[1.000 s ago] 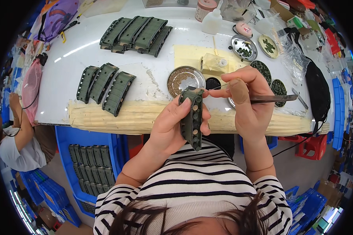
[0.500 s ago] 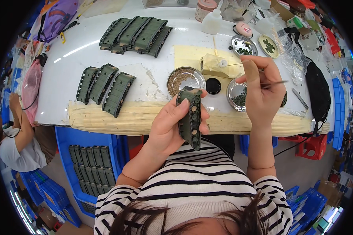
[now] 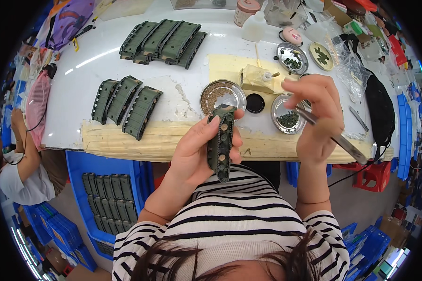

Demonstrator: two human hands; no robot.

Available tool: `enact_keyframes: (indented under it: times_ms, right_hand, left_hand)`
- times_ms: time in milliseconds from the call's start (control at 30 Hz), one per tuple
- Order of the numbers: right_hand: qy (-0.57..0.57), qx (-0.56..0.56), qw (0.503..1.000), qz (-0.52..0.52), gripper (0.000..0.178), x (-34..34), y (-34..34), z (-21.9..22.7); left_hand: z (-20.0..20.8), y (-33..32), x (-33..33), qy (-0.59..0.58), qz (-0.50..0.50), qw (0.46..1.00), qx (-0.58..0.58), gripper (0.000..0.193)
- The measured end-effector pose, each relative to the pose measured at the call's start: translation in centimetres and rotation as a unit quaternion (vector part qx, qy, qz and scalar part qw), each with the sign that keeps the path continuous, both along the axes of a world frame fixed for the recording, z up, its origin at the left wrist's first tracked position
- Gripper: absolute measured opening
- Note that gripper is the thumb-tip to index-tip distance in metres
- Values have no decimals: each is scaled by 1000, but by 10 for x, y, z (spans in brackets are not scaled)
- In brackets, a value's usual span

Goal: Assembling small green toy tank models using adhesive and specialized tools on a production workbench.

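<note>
Upright in my left hand (image 3: 192, 145) is a green camouflage toy tank chassis (image 3: 219, 152), its wheel-lined track side facing me. Small round tan and green wheels line that side. My fingers wrap round its upper half. Over on the right, my raised right hand (image 3: 321, 119) grips metal tweezers (image 3: 340, 140), which slant down to the right, blurred. Just left of its fingertips, a small white pot (image 3: 267, 76) with a thin stick in it sits in a paper-wrapped block (image 3: 253, 79). Below that hand, a round metal dish (image 3: 275, 122) holds small dark green parts.
More chassis (image 3: 143, 112) lie at left, with a stack (image 3: 166, 40) behind them. A dish of tan parts (image 3: 220, 83), a black lid (image 3: 254, 103) and dishes of green parts (image 3: 291, 52) stand on the table. A blue crate (image 3: 77, 187) of chassis sits below left. A person (image 3: 23, 173) works at far left.
My right hand has let go of the thin stick, now in the white pot, and the tweezers have swung round in it. The chassis has turned slightly and shifted left.
</note>
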State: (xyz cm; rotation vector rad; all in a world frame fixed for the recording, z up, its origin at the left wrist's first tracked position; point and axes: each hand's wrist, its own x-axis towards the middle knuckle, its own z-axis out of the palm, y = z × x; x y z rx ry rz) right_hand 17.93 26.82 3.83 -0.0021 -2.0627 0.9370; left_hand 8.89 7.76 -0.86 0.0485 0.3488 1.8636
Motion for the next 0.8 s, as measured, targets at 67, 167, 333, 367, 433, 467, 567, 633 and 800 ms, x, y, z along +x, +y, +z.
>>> enact_keyframes:
  times_ms: [67, 167, 333, 367, 433, 467, 567, 633, 800]
  right_hand:
    - [16, -10, 998, 63, 65, 4, 1, 2]
    - [-68, -17, 990, 118, 47, 16, -2, 16]
    - [-139, -21, 985, 97, 32, 15, -17, 27]
    - [-133, -11, 985, 109, 31, 14, -15, 26]
    - [-124, 4, 984, 128, 31, 13, -12, 23]
    - [-122, 10, 984, 133, 31, 13, -11, 23]
    - [-128, 14, 980, 154, 25, 13, -11, 27]
    - [-123, 25, 981, 147, 26, 12, -12, 24]
    - [-125, 27, 981, 143, 25, 11, -12, 24]
  left_hand:
    - [1, -1, 1, 3, -13, 1000, -4, 43]
    - [1, -1, 1, 20, -24, 999, -11, 44]
    - [1, -1, 2, 35, -33, 999, -11, 43]
    - [0, -2, 2, 38, -36, 999, -7, 43]
    - [0, -3, 2, 43, -38, 998, -9, 42]
    - [1, -3, 2, 46, -38, 998, -13, 41]
    - [3, -2, 2, 54, -40, 998, -21, 40]
    - [3, -2, 2, 56, -40, 997, -23, 39]
    - [3, -2, 3, 46, -42, 998, -28, 37]
